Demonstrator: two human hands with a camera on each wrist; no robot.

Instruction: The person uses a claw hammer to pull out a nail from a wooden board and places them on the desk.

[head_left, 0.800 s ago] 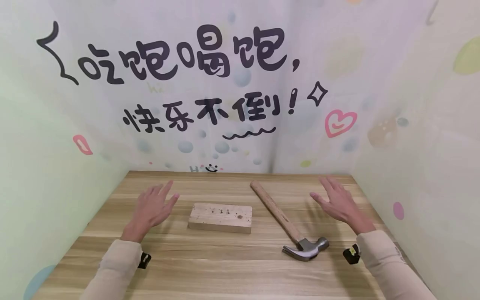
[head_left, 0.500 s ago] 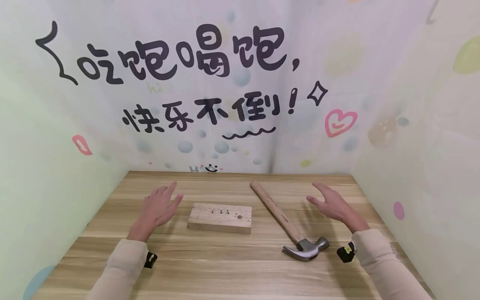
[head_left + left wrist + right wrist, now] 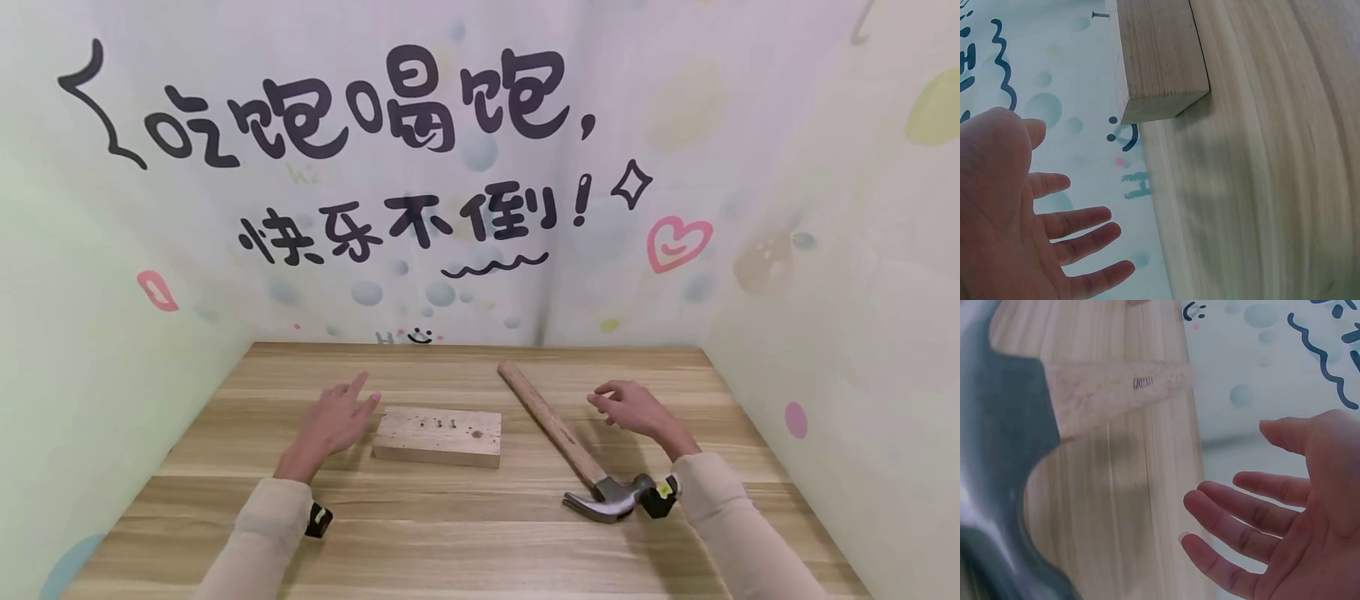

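Note:
A pale wooden block (image 3: 437, 435) lies flat on the table, with small nails standing from its top; one nail (image 3: 1100, 15) shows in profile in the left wrist view. Just left of the block is my left hand (image 3: 333, 425), fingers spread and holding nothing. To the block's right lies a claw hammer (image 3: 555, 429), wooden handle pointing to the back and steel head (image 3: 1007, 444) toward me. My right hand (image 3: 633, 408) hovers right of the handle, its fingers relaxed and slightly bent, palm bare in the right wrist view.
The wood-grain table (image 3: 450, 550) ends at a printed curtain (image 3: 480, 292) with black lettering behind it. Pale walls close in the left and right sides. A black wrist camera (image 3: 660, 498) on the right cuff overlaps the hammer head in the head view.
Both hands have moved inward: the left toward the block, the right leftward toward the hammer handle, its fingers bending a little. Block and hammer stay where they were.

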